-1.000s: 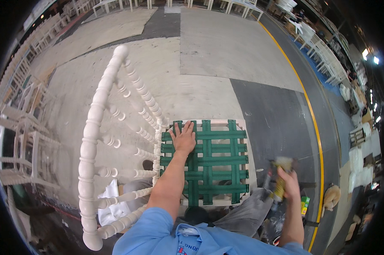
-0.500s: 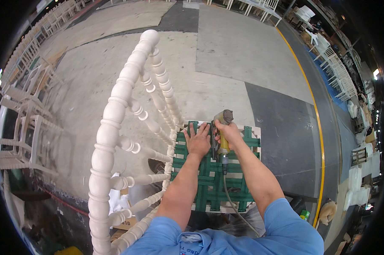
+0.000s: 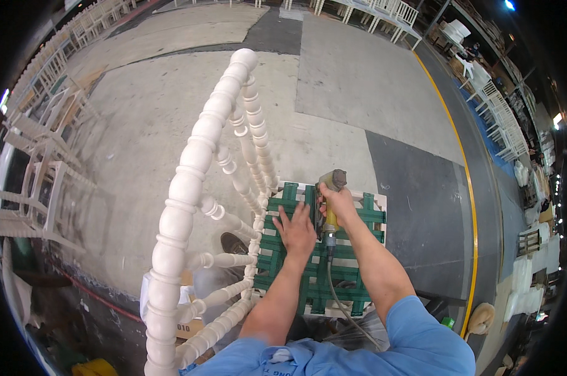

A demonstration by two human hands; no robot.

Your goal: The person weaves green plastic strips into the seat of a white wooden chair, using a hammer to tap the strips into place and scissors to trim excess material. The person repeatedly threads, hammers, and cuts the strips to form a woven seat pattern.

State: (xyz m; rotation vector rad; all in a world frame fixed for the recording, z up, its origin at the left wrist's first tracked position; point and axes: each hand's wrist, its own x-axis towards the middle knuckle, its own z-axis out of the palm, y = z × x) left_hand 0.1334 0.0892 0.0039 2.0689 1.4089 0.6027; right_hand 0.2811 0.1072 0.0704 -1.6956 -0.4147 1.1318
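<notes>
Cardboard box [image 3: 194, 326] (contents hidden) beside chair [image 3: 258, 224]

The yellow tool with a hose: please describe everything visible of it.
The yellow handheld tool has a greyish far cap, a dark strip along its left and, nearest, a metallic fitting with a grey hose. The right hand grips it over the green woven strap seat; contact there is unclear.
</notes>
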